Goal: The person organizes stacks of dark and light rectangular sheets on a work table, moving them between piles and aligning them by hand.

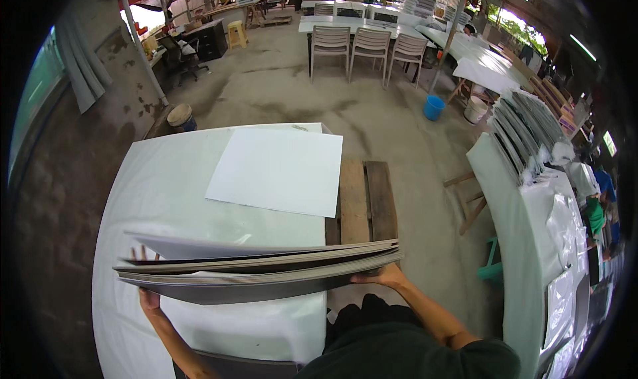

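Both of my hands hold a thick stack of large, thin boards (266,283) above the near part of a white-covered table (153,186). The boards stand on edge, tilted, with grey faces and pale edges, and they fan apart slightly toward the left. My left hand (150,298) grips the left end, thumb on the near face and fingertips showing behind. At the other end, my right hand (380,276) is closed round the lower right corner, its fingers partly hidden. Beyond the stack lies a flat white sheet (279,170) on the table.
Wooden pallet boards (365,199) lie right of the table. A dark sheet (246,367) shows at the lower edge. Further right, a long covered table (512,246) carries stacked grey sheets (528,126) and plastic-wrapped pieces. Ahead are chairs (369,43), a blue bucket (434,107) and a post.
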{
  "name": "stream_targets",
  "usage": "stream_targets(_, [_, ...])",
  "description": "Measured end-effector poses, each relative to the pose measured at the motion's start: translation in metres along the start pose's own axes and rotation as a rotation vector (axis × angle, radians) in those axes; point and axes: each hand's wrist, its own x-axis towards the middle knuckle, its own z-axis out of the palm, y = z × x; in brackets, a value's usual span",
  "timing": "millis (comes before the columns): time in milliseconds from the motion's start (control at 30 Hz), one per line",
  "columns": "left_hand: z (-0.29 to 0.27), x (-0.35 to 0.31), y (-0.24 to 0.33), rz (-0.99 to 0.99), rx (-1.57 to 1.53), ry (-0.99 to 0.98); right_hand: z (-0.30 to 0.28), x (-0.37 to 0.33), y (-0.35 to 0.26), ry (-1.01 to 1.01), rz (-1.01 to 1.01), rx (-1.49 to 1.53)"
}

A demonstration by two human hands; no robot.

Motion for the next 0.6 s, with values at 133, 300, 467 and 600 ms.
stream_targets(133, [-0.078,-0.035,-0.032,-0.141,0.063,0.216,-0.002,0.0,0.004,-0.113,0.009,-0.18])
stream_targets(300, [-0.108,-0.056,-0.029,-0.191,0.093,0.216,-0.015,-0.007,0.032,-0.001,-0.123,-0.034])
stream_targets(467, [-0.018,0.003,-0.029,-0.054,0.097,0.104,-0.036,-0.019,0.057,0.06,0.02,0.054])
stream_targets(600, [-0.002,0.015,-0.01,-0.156,0.163,0.04,-0.035,-0.028,0.049,0.035,0.069,-0.007])
